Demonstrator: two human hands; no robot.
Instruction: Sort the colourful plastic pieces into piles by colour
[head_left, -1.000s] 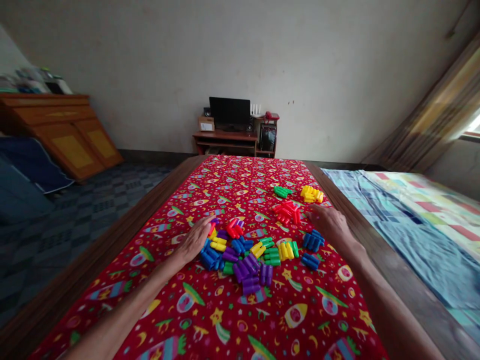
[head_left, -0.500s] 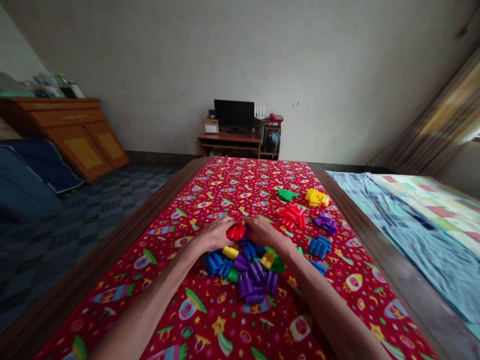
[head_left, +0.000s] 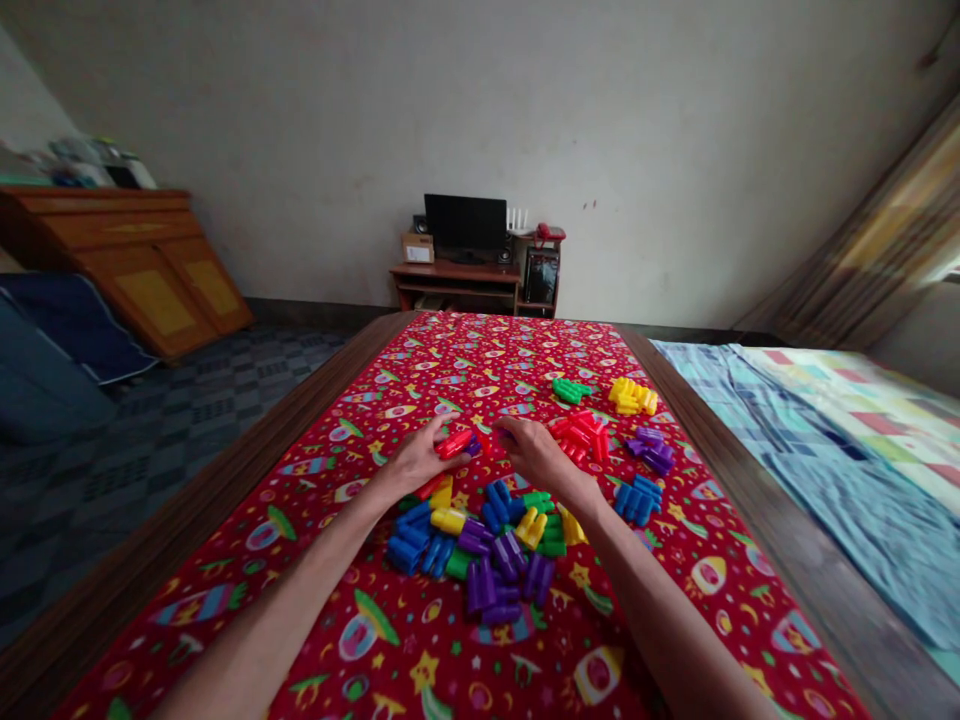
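Note:
My left hand [head_left: 417, 456] is closed on a red plastic building block [head_left: 454, 444], held just beyond the mixed heap. Against that red block sits a purple piece [head_left: 474, 447]. My right hand [head_left: 531, 450] faces it from the other side, fingers curled round what looks like a purple building block, mostly hidden. Nearer me lies the mixed heap, with blue blocks [head_left: 406, 547], purple blocks [head_left: 491, 590], yellow blocks [head_left: 532, 528] and green blocks [head_left: 553, 537]. Beside my right hand is a pile of red blocks [head_left: 582, 434].
Single-colour groups lie along the right: green blocks [head_left: 569, 391], yellow blocks [head_left: 632, 396], purple blocks [head_left: 651, 450] and blue blocks [head_left: 639, 498]. A red patterned cloth [head_left: 300, 560] covers the table [head_left: 247, 490]. A bed [head_left: 825, 450] stands at the right.
Both hands have moved slightly away from the heap and further apart. The red block in my left hand has shifted left, and more of the heap shows.

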